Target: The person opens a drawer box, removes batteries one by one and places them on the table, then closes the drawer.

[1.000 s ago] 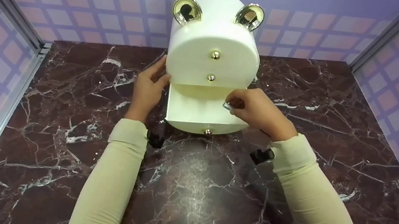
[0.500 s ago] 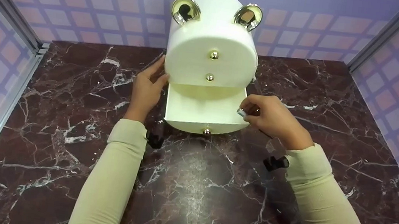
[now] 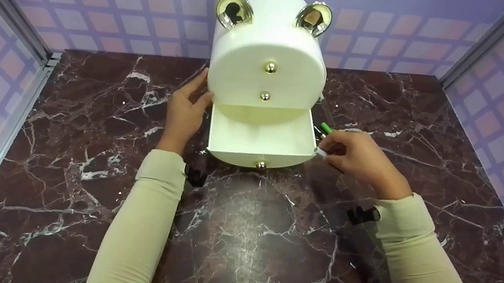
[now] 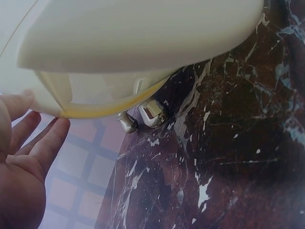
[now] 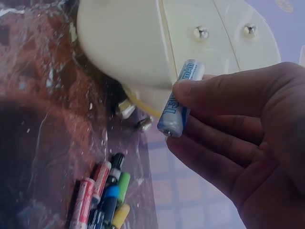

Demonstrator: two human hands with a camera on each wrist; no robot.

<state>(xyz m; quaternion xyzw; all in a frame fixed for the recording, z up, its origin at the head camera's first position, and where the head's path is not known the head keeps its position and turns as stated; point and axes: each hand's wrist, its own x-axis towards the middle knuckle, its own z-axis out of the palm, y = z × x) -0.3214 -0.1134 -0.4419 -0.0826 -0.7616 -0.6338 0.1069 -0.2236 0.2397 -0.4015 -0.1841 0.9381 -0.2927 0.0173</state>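
Observation:
A white cabinet (image 3: 266, 81) with gold round ears stands at the back of the table, its bottom drawer (image 3: 255, 156) pulled out. In the head view my left hand (image 3: 184, 116) rests against the cabinet's left side; the left wrist view shows its fingertips touching the wall with the fingers fairly straight. My right hand (image 3: 362, 160) pinches a small cylindrical battery (image 5: 171, 112) between thumb and fingers, beside the drawer's front right corner. Blue lettering, ending in "mAh", runs along the battery. Nothing shows on the visible part of the drawer floor.
Right of the cabinet lie several markers and pens (image 5: 112, 191); a green one (image 3: 325, 128) shows past my right hand. Gold knobs (image 3: 270, 68) stick out from the drawer fronts. Metal feet (image 4: 151, 113) carry the cabinet. Tiled panels border the marbled table (image 3: 240, 236).
My right hand has moved right with the battery, from above the open drawer to beside its front corner. The green marker has come into view. My left hand stays in place.

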